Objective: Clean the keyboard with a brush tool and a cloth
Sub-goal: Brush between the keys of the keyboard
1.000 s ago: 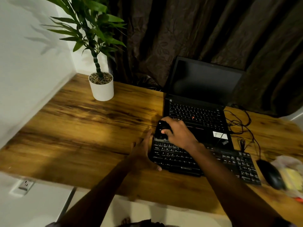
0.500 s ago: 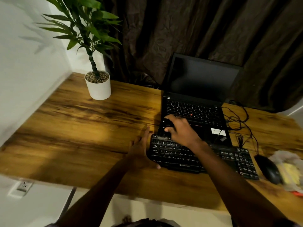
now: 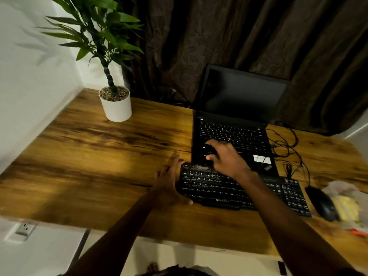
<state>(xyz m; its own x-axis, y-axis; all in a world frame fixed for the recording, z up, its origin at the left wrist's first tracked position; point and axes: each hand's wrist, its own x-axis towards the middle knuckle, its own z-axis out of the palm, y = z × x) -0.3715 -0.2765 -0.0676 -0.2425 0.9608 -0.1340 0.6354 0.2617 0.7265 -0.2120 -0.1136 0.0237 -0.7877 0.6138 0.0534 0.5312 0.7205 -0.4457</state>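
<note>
left hand (image 3: pixel 169 186) lies with straight fingers along the left edge of the flat black plastic keyboard (image 3: pixel 219 188), thumb at its front corner, bracing it. right hand (image 3: pixel 227 160) is curled round the stubby black brush tool (image 3: pixel 208 151), whose pale bristles (image 3: pixel 199 167) rest on the top-left keys. the keyboard sits on the brown wood-grain surface (image 3: pixel 99 156), its back edge right against the front of the open black laptop (image 3: pixel 239 96).

i'd say a hard stroke away from me could flick dust onto the laptop's own keys, or catch a low, hard keycap. if my bracing hand slips, the light board could skid on the smooth surface toward the rounded black mouse (image 3: pixel 322 204) and the tangle of thin black cables (image 3: pixel 286 144). the bristles look soft and fine.

at the far right lies a crinkly pale wrap with something yellow inside (image 3: pixel 346 208). i cannot tell whether that is the cloth.
</note>
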